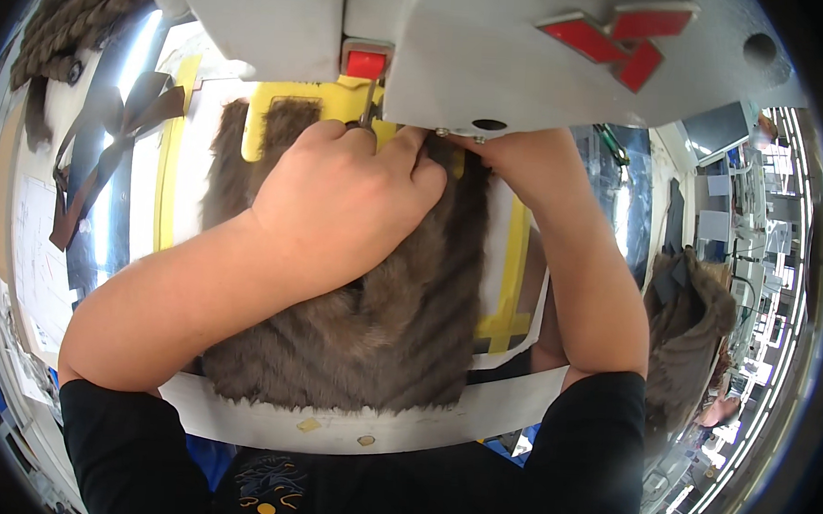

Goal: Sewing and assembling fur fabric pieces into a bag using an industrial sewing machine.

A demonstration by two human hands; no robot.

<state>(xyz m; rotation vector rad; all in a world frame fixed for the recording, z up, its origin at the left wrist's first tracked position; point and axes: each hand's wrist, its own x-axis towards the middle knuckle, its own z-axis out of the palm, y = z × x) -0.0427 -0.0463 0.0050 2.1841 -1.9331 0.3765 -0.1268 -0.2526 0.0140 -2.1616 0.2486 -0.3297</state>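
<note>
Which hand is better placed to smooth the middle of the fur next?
Probably the left hand: it lies over the brown fur, nearer its middle. The right hand is by the far right edge, partly hidden by the grey machine head.

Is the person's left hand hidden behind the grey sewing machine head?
No, the left hand shows below the grey sewing machine head, over the brown fur piece, while the right hand is partly hidden.
</note>
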